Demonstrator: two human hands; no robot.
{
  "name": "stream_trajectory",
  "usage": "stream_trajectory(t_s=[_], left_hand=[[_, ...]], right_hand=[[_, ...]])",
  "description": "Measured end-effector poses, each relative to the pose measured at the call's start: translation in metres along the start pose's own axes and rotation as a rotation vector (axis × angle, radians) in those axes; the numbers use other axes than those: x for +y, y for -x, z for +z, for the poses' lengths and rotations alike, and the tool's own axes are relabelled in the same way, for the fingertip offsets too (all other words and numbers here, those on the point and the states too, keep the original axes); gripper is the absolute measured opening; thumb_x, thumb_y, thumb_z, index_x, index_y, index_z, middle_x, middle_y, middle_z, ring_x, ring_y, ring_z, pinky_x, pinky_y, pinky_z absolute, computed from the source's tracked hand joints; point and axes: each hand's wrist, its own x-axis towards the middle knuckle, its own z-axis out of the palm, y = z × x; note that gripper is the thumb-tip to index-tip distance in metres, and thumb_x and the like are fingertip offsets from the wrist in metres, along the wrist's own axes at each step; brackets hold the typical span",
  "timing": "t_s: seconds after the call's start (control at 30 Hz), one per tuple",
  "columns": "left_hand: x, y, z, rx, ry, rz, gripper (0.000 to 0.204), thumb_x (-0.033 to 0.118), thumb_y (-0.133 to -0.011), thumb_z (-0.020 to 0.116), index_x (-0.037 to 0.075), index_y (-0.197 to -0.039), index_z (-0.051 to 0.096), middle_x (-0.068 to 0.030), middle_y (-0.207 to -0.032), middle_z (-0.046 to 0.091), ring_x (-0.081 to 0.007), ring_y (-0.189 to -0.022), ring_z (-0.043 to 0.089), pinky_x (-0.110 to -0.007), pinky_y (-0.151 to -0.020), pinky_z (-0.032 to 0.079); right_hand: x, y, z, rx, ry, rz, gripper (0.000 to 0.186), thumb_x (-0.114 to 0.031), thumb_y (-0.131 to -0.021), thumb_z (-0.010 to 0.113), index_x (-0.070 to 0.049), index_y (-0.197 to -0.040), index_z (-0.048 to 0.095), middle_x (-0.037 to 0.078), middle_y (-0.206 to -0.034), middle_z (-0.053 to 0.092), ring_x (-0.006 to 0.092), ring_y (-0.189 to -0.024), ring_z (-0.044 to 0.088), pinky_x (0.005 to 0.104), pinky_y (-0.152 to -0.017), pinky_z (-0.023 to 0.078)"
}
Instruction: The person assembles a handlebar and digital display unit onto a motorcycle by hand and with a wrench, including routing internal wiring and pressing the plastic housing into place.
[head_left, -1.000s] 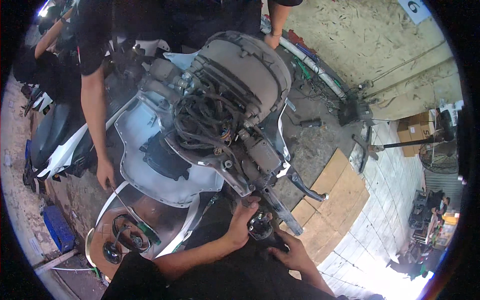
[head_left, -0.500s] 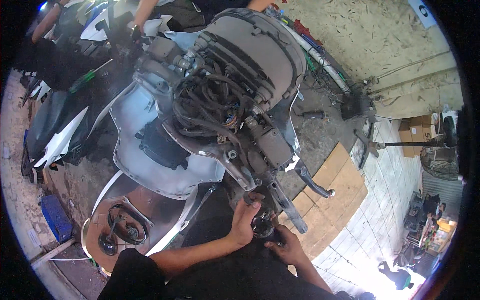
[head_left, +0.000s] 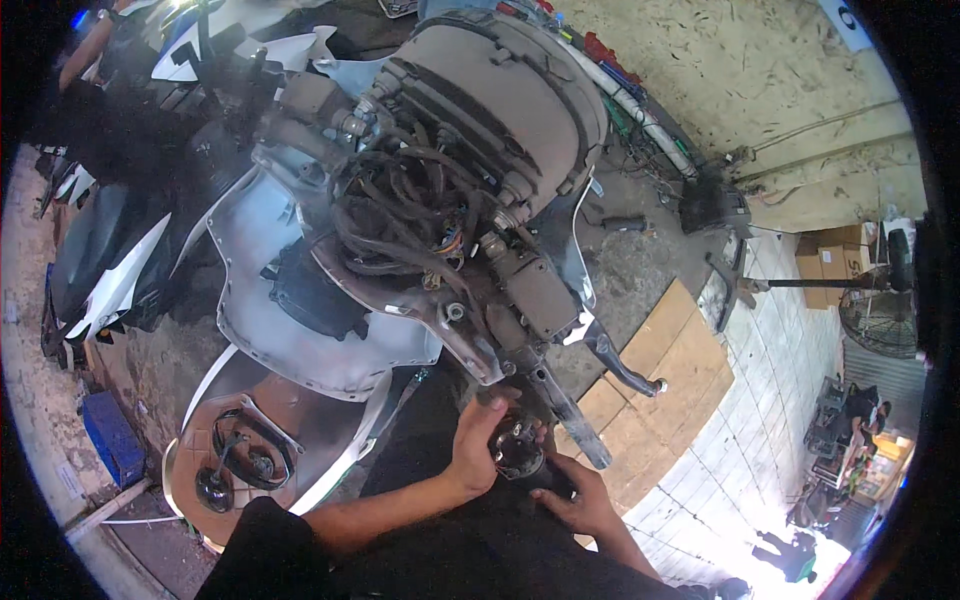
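My left hand (head_left: 474, 452) curls around the left side of a dark round part with a shiny metallic face (head_left: 518, 447). Against its lower right side, my right hand (head_left: 585, 497) is closed with the thumb along its black body. The part's exact kind is unclear, and some fingers are hidden behind it. Just beyond the hands, a dusty metal bar (head_left: 567, 405) juts from a stripped motorcycle front. A tangled black wiring bundle (head_left: 395, 215) sits in the middle of that front, beside a pale inner fairing panel (head_left: 285, 330).
A black lever (head_left: 622, 366) sticks out over flattened cardboard (head_left: 670, 350) at right. Left of my arm, a brown seat-like panel (head_left: 325, 415) bears a round mirror (head_left: 214, 488) and a wrench (head_left: 275, 425). Farther off stand a blue box (head_left: 112, 437) and a fan (head_left: 880, 320).
My left fingers have come down from the bar's end toward the round part. The part has shifted slightly left. Another person's hands at the top edge have left the view.
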Motion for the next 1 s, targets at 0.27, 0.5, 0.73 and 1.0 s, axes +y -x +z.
stream_trajectory(t_s=[0.27,0.5,0.73,1.0], left_hand=[[0.008,-0.006,0.012,0.065,0.279,-0.162,0.034,0.035,-0.097,0.05,0.003,-0.108,0.054,-0.0178,-0.087,0.065,-0.0293,-0.079,0.068,-0.041,-0.074,0.056],[0.01,-0.005,0.014,0.079,0.31,-0.199,0.032,0.033,-0.096,0.053,0.003,-0.107,0.057,-0.0173,-0.088,0.066,-0.0292,-0.079,0.068,-0.04,-0.073,0.056],[0.013,-0.009,0.012,0.034,0.282,-0.208,0.032,0.032,-0.097,0.052,0.002,-0.106,0.057,-0.0155,-0.09,0.067,-0.028,-0.079,0.068,-0.039,-0.074,0.057],[0.012,-0.005,0.011,0.093,0.244,-0.161,0.032,0.033,-0.096,0.053,0.003,-0.107,0.058,-0.0155,-0.089,0.067,-0.0294,-0.082,0.069,-0.042,-0.078,0.056]], right_hand=[[-0.021,0.007,-0.01,0.124,0.086,-0.178,0.056,-0.028,-0.078,0.08,0.0,-0.122,0.06,0.022,-0.11,0.067,0.0327,-0.097,0.069,0.0367,-0.083,0.054],[-0.043,0.01,-0.013,0.152,0.158,-0.147,0.053,-0.024,-0.077,0.081,0.001,-0.12,0.061,0.022,-0.1,0.069,0.0327,-0.088,0.07,0.0368,-0.078,0.055],[-0.054,0.01,-0.008,0.204,0.161,-0.17,0.052,-0.022,-0.077,0.08,0.002,-0.119,0.062,0.021,-0.097,0.068,0.0326,-0.086,0.07,0.0364,-0.076,0.055],[-0.055,0.01,-0.004,0.239,0.203,-0.207,0.052,-0.02,-0.075,0.081,0.0,-0.12,0.063,0.02,-0.095,0.069,0.0316,-0.081,0.07,0.035,-0.072,0.056]])
